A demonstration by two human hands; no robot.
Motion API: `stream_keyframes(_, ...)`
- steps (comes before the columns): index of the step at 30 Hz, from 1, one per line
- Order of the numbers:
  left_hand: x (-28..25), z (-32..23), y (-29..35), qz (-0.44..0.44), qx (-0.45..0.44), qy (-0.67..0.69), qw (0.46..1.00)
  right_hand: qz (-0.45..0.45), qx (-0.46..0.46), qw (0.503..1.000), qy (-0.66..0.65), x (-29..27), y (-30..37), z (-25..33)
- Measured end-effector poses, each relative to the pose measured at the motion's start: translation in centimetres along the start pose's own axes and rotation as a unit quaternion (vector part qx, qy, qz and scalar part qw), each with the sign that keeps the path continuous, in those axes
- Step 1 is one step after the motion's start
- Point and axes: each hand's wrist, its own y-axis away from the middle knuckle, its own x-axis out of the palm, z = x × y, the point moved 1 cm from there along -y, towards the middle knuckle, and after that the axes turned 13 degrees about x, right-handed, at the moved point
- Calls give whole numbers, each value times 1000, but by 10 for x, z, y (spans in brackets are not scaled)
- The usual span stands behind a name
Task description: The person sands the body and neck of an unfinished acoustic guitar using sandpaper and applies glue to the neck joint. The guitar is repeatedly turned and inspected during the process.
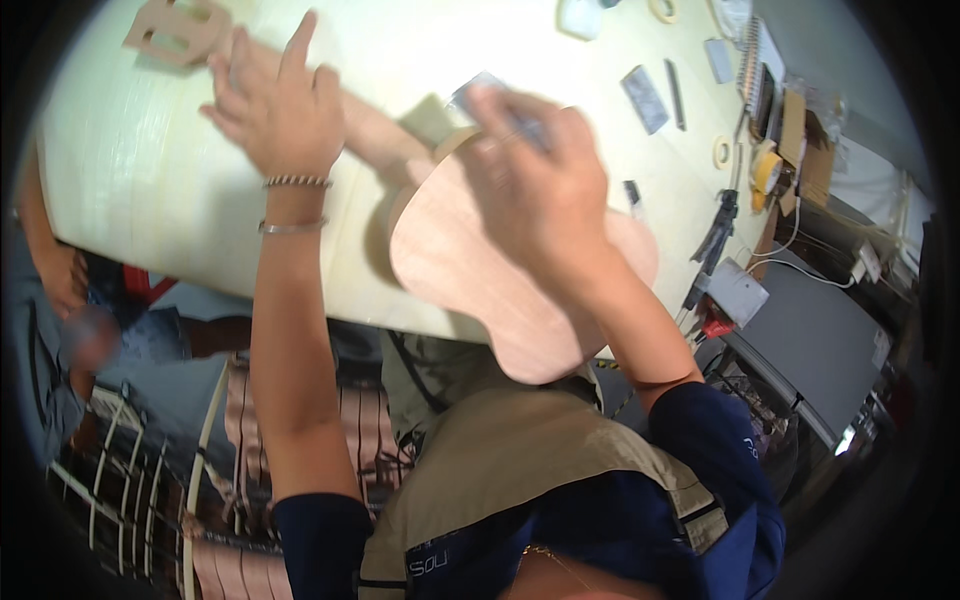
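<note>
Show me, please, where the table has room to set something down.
Bare table shows below the headstock, left of the left hand, and beyond the neck, towards the pale container. The right edge is crowded with yellow tape, a notebook and a black tool.

left hand (285, 115) at instrument neck (376, 130) | right hand (560, 175) holding grey block (466, 95)

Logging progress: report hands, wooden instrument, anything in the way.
Left hand spread over neck. Right hand gripping blurred grey piece over wooden body. Right forearm partly hides body.
</note>
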Motion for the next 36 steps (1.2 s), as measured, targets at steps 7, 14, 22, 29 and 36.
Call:
stream_keyframes(7,-9,-6,-2,33,-31,-10,999,-91,140,976,139,-36,2,-150)
stream_keyframes(14,-7,-5,0,22,-25,-5,999,19,370,922,-114,24,-88,-144)
stream_keyframes(22,1,-6,0,-18,-127,-51,990,48,427,879,-205,33,-99,-153)
stream_keyframes(29,-1,-9,-3,-31,-150,72,986,42,448,859,-246,29,-99,-150)
stream_keyframes(36,-11,-25,-17,-18,-86,-27,996,13,427,840,-334,34,-93,-148)
